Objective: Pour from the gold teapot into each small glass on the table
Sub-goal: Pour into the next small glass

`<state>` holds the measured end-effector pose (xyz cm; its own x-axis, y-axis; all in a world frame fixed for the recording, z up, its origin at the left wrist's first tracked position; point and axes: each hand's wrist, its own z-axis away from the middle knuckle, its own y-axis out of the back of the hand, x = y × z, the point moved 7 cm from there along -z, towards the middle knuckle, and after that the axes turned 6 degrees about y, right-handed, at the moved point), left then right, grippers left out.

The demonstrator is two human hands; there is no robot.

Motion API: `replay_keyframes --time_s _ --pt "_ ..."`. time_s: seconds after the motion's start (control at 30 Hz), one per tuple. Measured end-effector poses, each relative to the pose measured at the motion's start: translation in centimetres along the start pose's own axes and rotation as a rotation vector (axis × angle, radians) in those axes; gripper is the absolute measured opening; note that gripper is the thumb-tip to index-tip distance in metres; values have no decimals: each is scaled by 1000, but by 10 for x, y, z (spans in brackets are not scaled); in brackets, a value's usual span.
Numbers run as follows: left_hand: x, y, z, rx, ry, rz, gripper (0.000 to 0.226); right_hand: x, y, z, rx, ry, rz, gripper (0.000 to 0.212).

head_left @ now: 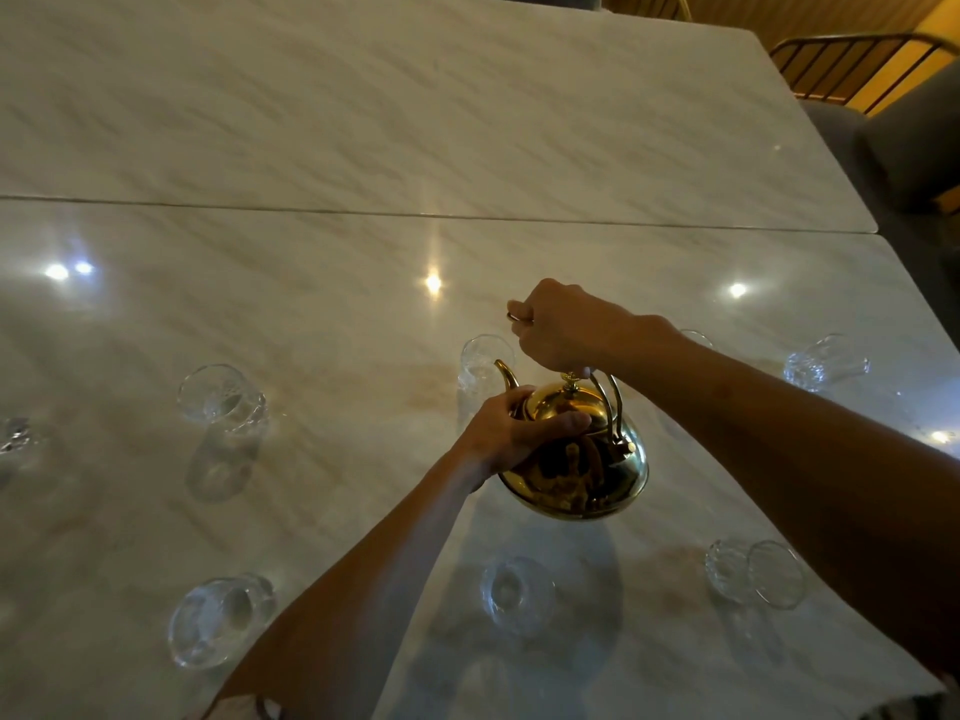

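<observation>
The gold teapot hangs over the table's middle, tilted forward. My right hand grips its wire handle from above. My left hand lies on the lid, fingers curved over it. The spout points at a small clear glass just beyond it. Several more small glasses stand around: far left, near left, near middle, near right and far right. Another glass is mostly hidden behind my right forearm.
The white marble table has a seam across its middle and bright lamp reflections. A glass is cut off at the left edge. A grey chair with a metal back stands past the table's right corner.
</observation>
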<state>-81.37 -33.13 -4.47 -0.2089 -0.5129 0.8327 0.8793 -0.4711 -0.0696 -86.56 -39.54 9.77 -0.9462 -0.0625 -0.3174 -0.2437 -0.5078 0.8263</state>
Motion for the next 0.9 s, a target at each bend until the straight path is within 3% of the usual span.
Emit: replay_keyframes --time_s 0.1,0.27,0.9 --pt "-1 0 -1 -4 3 9 76 1 2 0 16 8 -3 31" --pt "-1 -1 -1 2 -7 2 89 0 1 1 1 6 4 32" --pt "-2 1 -3 -3 -8 7 89 4 0 -6 8 -68 -29 28"
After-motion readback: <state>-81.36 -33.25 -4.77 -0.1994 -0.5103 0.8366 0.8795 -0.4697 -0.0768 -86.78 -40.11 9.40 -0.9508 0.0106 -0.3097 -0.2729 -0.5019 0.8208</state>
